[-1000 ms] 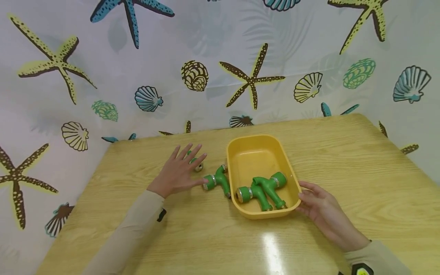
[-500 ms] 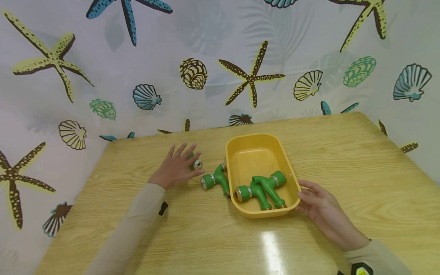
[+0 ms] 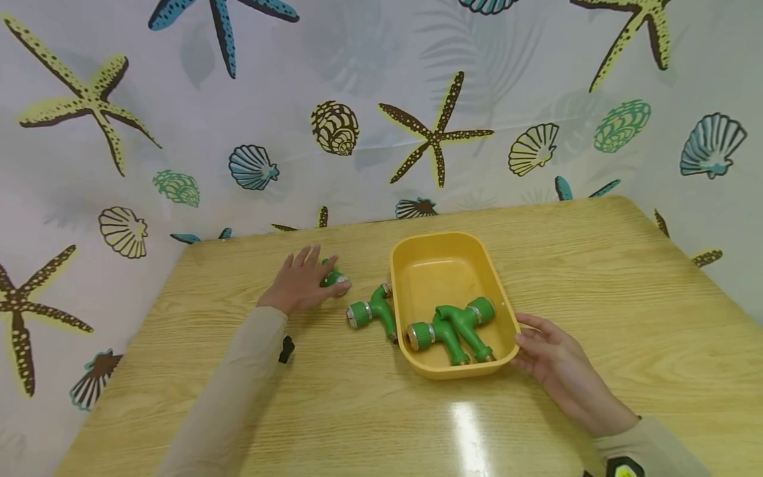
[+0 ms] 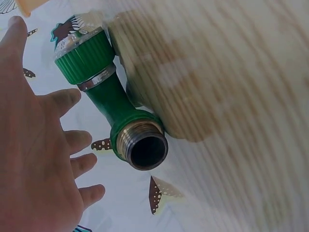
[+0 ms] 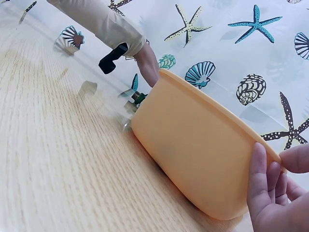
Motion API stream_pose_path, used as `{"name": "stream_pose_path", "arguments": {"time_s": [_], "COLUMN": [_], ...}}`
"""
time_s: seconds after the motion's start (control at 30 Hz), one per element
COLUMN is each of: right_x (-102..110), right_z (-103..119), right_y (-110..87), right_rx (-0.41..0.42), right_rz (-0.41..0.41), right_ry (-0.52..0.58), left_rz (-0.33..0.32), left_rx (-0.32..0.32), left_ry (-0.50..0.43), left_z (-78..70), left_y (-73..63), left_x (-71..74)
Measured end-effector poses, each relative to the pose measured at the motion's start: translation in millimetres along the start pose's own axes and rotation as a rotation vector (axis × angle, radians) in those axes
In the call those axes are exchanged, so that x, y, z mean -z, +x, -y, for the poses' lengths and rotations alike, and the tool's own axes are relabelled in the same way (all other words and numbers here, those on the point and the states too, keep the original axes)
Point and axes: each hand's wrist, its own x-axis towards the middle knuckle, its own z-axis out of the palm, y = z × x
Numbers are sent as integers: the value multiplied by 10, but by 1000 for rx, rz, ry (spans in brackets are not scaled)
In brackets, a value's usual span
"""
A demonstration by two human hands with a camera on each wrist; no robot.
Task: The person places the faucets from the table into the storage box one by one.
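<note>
My left hand reaches over a green tap on the table, left of the yellow plastic basin. In the left wrist view that tap shows its ribbed knob and threaded metal end; the hand's fingers are spread beside it with a gap. My right hand holds the basin's near right corner. Seen from the right wrist, the thumb lies at the rim while the fingers press the outer wall. Two green taps, one overlapping another, lie inside the basin.
Another green tap lies against the basin's left side. The wooden table ends at a hanging cloth printed with shells and starfish.
My left hand has moved a little left and lower, and its thumb now overlaps the far left tap. The right hand stays at the basin.
</note>
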Motion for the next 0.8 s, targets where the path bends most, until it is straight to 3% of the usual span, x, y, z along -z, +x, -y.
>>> {"name": "stream_pose_path", "arguments": {"time_s": [0.23,0.43,0.63,0.8], "right_x": [-10,-6,-10,-15], "right_z": [12,-12,-15,0], "right_y": [0,-4,-4,-7], "right_rx": [-8,9,14,4], "right_rz": [-5,9,13,9], "right_ry": [-12,17,21,13], "left_rz": [-11,-6,-63,-64], "left_rx": [-16,38,104,112], "left_ry": [-31,-44,-30,-37], "left_z": [-2,-14,-55,-69], "left_y": [29,50,34,37], "left_x": [-24,-55,-60,-71]}}
